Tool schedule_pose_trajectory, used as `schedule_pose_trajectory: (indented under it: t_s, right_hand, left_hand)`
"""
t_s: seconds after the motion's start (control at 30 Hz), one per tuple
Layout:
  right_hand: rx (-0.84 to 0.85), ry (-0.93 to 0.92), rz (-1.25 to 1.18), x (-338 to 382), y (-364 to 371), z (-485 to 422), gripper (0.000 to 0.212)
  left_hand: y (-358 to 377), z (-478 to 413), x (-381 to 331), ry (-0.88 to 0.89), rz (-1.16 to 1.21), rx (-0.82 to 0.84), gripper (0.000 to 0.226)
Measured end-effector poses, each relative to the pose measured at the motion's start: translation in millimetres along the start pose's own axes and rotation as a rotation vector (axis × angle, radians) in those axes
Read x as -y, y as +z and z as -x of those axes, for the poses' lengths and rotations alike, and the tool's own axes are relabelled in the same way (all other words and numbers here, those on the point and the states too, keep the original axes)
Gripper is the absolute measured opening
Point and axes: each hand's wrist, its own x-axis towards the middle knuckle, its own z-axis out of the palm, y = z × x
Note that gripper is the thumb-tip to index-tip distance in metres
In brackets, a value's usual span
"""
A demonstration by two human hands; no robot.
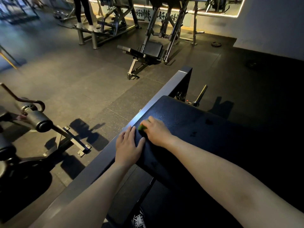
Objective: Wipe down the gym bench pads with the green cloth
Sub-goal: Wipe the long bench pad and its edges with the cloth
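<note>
A wide black bench pad point(205, 129) fills the lower right of the head view, with a dark metal frame rail point(105, 163) running along its left edge. My right hand point(156, 131) lies on the pad near that edge and grips the green cloth point(142, 127); only a small green corner shows past the fingers. My left hand point(129, 145) rests flat, fingers straight, on the pad's left edge and the rail, just left of the right hand.
A roller-pad machine point(37, 122) with a floor bracket stands to the left. Another black bench point(148, 51) and steel machines stand farther back, where a person's legs point(83, 12) are. A weight plate point(216, 44) lies on the floor by the white wall.
</note>
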Motion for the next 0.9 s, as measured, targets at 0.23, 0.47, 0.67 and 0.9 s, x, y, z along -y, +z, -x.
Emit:
schedule_pose_trajectory:
  t_s: [0.23,0.47,0.67,0.9]
  right_hand:
    - [-0.172,0.3,0.261,-77,-42,20,0.035]
    - [-0.226,0.404,0.117,-60,-32,34,0.028]
    - [-0.094,0.149,0.024,-15,-13,51,0.029]
    - [-0.088,-0.025,-0.031,-19,-18,61,0.024]
  left_hand:
    - [3,20,-5,-0.12,0.023,-0.017,0.065]
    - [8,30,-19,-0.236,0.035,0.02,0.063]
    - [11,36,-32,-0.339,0.077,0.008,0.066]
    - [14,39,-47,-0.396,0.082,0.014,0.072]
